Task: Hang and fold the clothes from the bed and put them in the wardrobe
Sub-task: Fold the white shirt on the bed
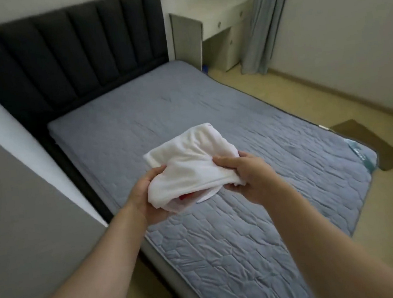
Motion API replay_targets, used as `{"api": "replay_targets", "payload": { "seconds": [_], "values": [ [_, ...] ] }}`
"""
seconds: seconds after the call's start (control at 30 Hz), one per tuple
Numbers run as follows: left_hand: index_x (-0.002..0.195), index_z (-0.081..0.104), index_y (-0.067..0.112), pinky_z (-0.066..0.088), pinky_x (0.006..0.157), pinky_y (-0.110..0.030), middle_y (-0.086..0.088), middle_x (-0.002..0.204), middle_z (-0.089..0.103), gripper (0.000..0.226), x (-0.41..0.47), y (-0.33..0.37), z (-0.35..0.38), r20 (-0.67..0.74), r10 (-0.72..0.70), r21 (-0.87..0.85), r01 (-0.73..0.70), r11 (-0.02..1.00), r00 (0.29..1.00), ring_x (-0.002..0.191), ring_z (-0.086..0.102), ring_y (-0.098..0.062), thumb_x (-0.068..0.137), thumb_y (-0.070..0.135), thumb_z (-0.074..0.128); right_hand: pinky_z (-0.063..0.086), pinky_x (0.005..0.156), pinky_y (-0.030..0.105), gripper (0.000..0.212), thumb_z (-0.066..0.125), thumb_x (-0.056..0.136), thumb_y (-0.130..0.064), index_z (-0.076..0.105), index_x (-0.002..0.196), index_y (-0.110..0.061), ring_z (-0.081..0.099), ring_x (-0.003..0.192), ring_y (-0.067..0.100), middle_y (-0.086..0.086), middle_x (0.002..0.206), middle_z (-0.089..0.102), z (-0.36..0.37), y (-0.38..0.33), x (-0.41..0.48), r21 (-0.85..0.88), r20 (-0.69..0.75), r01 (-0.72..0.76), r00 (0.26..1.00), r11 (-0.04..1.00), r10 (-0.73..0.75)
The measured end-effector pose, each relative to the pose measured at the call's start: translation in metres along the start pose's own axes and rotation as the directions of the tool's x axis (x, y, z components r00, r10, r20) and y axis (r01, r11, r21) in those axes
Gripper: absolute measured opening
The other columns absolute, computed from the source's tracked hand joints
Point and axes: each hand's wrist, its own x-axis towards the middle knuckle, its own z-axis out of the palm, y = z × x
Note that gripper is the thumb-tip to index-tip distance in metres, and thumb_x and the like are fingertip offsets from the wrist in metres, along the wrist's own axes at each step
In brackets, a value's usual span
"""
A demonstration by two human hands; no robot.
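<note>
A folded white garment (191, 159) with a bit of red showing at its lower edge is held in the air over the bed (210, 112). My left hand (147, 197) cups it from below on the left, fingers curled under the cloth. My right hand (246, 177) grips its right edge with the thumb on top. The grey quilted mattress under it carries no other clothes in view. The wardrobe is not in view.
A dark padded headboard (67, 55) stands at the far end of the bed. A grey panel (24, 207) rises close on my left. A white desk (219, 19) and a grey curtain (264, 21) are at the back right. A flat piece of brown cardboard (373, 142) lies on the floor.
</note>
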Motion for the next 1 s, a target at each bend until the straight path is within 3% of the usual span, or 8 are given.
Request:
{"api": "replay_targets", "payload": {
  "seconds": [0.1,0.2,0.3,0.37,0.5,0.67,0.83,1.0],
  "values": [
    [0.138,0.056,0.001,0.034,0.116,-0.054,-0.023,0.137,0.059,0.049,-0.016,-0.003,0.021,0.012,0.138,-0.063,-0.137,0.989,0.990,0.129,0.055,-0.041,0.096,0.027,0.054,0.053,0.055,0.028,0.050,0.082,0.079,-0.014,0.063,0.125,-0.005,0.067,0.069,0.016,0.007,0.089,0.071,-0.005,-0.019,-0.025,0.088,0.077,-0.007,0.997,0.996,0.000],
    [0.136,0.058,0.003,0.047,0.108,-0.048,-0.019,0.133,0.063,0.046,-0.026,-0.021,0.049,0.000,0.288,-0.059,-0.288,0.956,0.958,0.124,0.060,-0.036,0.095,0.023,0.056,0.059,0.063,0.030,0.038,0.079,0.080,-0.010,0.067,0.115,0.000,0.071,0.073,0.020,0.012,0.091,0.073,-0.025,-0.028,-0.056,0.345,0.181,-0.081,0.983,0.935,0.018],
    [0.134,0.061,0.008,0.059,0.088,-0.047,-0.018,0.127,0.067,0.040,-0.033,-0.049,0.083,-0.017,0.466,-0.037,-0.467,0.884,0.884,0.117,0.065,-0.035,0.096,0.016,0.055,0.057,0.089,0.042,0.042,0.076,0.085,-0.018,0.065,0.123,-0.003,0.070,0.102,0.031,0.017,0.111,0.071,-0.050,-0.021,-0.085,0.647,0.284,-0.121,0.954,0.753,-0.091],
    [0.132,0.063,0.012,0.059,0.088,-0.049,-0.017,0.124,0.069,0.037,-0.037,-0.070,0.106,-0.053,0.591,-0.048,-0.594,0.803,0.805,0.114,0.067,-0.035,0.096,0.012,0.057,0.046,0.104,0.056,0.055,0.075,0.087,-0.037,0.062,0.135,-0.013,0.061,0.122,0.037,0.014,0.130,0.066,-0.062,-0.008,-0.098,0.712,0.341,-0.124,0.922,0.692,-0.186],
    [0.125,0.065,0.014,0.056,0.091,-0.056,-0.014,0.119,0.072,0.036,-0.056,-0.121,0.136,-0.171,0.755,0.005,-0.766,0.643,0.633,0.106,0.070,-0.034,0.090,0.002,0.065,0.035,0.113,0.061,0.079,0.065,0.081,-0.070,0.057,0.141,-0.019,0.055,0.129,0.041,0.014,0.139,0.060,-0.063,0.012,-0.132,0.725,0.459,-0.185,0.848,0.663,-0.265],
    [0.124,0.060,0.017,0.059,0.085,-0.052,-0.008,0.115,0.073,0.046,-0.110,-0.163,0.128,-0.250,0.846,0.145,-0.846,0.514,0.471,0.101,0.072,-0.031,0.084,-0.004,0.070,0.030,0.115,0.063,0.096,0.056,0.076,-0.084,0.052,0.144,-0.016,0.051,0.131,0.047,0.020,0.142,0.056,-0.063,0.033,-0.164,0.678,0.536,-0.247,0.811,0.692,-0.235],
    [0.126,0.060,0.017,0.057,0.091,-0.052,-0.009,0.118,0.072,0.050,-0.169,-0.185,0.096,-0.262,0.894,0.151,-0.899,0.410,0.364,0.106,0.071,-0.031,0.085,-0.009,0.066,0.041,0.107,0.060,0.072,0.065,0.084,-0.065,0.063,0.129,-0.009,0.064,0.113,0.045,0.024,0.124,0.067,-0.030,0.036,-0.211,0.536,0.550,-0.288,0.832,0.793,-0.070],
    [0.126,0.060,0.011,0.054,0.094,-0.048,-0.014,0.121,0.070,0.054,-0.231,-0.190,0.054,-0.166,0.926,0.222,-0.902,0.369,0.338,0.111,0.068,-0.032,0.075,-0.005,0.067,0.052,0.096,0.053,0.053,0.072,0.090,-0.035,0.062,0.126,0.002,0.069,0.105,0.040,0.024,0.114,0.071,0.016,0.046,-0.247,0.302,0.451,-0.229,0.889,0.925,0.073]
  ]
}}
